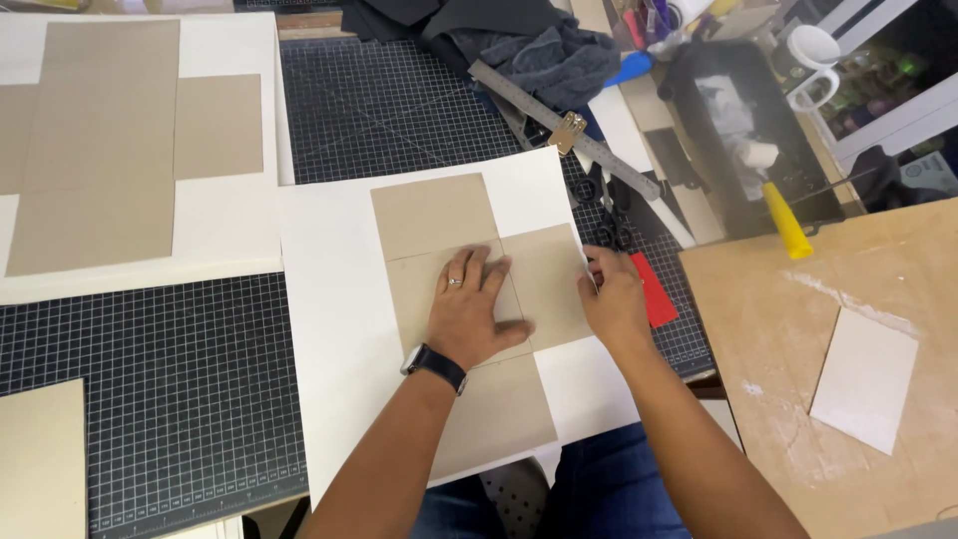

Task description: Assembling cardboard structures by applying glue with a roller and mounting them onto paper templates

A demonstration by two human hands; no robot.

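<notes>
My left hand (469, 309) lies flat, fingers spread, on several brown board pieces (434, 215) laid in a cross shape on a white sheet (329, 299). It wears a ring and a dark wristwatch. My right hand (611, 297) rests at the right edge of the right-hand board piece (547, 284), fingers curled against the sheet's edge; whether it pinches anything I cannot tell. A red card (654, 291) lies just right of that hand.
A black gridded cutting mat (180, 379) covers the table. A second white sheet with brown boards (110, 140) lies at the upper left. A metal ruler (559, 125), scissors (599, 195), dark cloth (549, 60), a mug (813, 55), a yellow-handled tool (786, 225) and a wooden board (828, 339) with a white card (866, 377) sit to the right.
</notes>
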